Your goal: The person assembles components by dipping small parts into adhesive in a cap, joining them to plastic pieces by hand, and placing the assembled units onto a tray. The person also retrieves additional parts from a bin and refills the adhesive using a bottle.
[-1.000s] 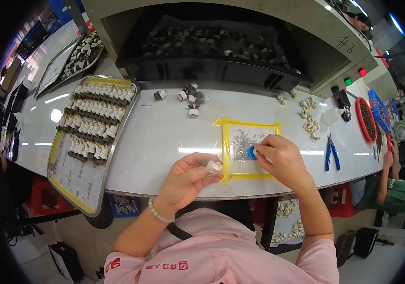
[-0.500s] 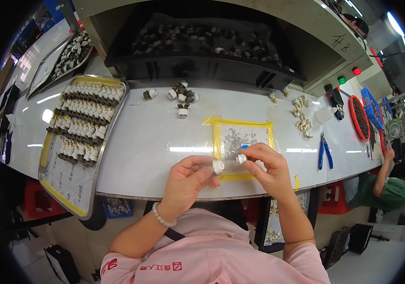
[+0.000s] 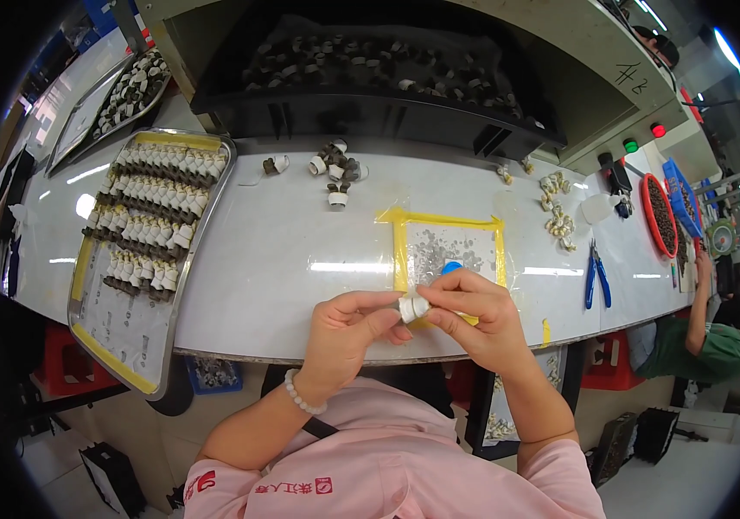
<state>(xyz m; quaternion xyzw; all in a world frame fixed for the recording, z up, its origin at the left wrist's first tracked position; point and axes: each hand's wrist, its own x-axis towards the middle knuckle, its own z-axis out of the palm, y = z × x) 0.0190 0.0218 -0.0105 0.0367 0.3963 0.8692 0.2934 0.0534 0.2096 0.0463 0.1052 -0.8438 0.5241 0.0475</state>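
Observation:
Over the near edge of the taped sheet, my two hands meet with the fingers of each closed. In the fingers of my left hand is a small white cylindrical part, its far end hidden by the fingertips. My right hand pinches a white ring-shaped part that touches the first, end to end. Under and beyond them lies a sheet framed in yellow tape, covered with grey spots. A round blue piece sits on it, just past my right fingertips.
A metal tray at left carries rows of white-and-dark parts. Loose similar parts lie ahead, small yellowish-white pieces to the right, beside blue-handled pliers. A black bin stands at the back. A person in green sits far right.
My hands have come together, the right moving left and slightly nearer. The two white parts, apart before, now touch. More of the blue piece shows.

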